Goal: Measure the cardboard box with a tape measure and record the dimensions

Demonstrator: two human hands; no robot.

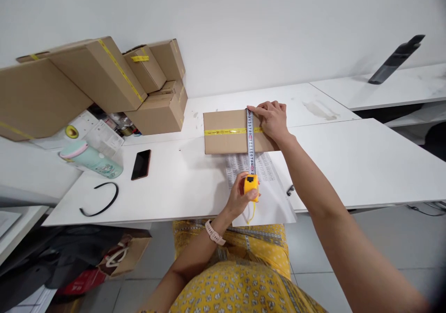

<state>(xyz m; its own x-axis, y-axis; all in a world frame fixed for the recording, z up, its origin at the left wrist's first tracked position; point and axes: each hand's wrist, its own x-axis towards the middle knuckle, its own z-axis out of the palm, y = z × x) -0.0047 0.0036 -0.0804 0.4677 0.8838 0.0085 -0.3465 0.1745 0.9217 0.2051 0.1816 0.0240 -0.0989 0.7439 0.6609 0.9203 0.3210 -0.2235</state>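
Note:
A cardboard box (223,143) with a strip of yellow tape along its top lies on the white desk. My left hand (238,199) is closed around a yellow tape measure (251,183) just in front of the box. Its blade (250,138) is pulled out and runs across the box top to the far edge. There my right hand (275,120) pins the blade's end with the index finger, the other fingers bent over the box's right part. A printed sheet (270,194) lies partly under the box, below the tape measure.
Several taped cardboard boxes (160,113) are stacked at the left against the wall. Nearer stand a mint-green bottle (92,159), a phone (141,164) and a black headband (113,199). A small dark object (290,190) lies right of the sheet; a dark bottle (395,61) stands far right.

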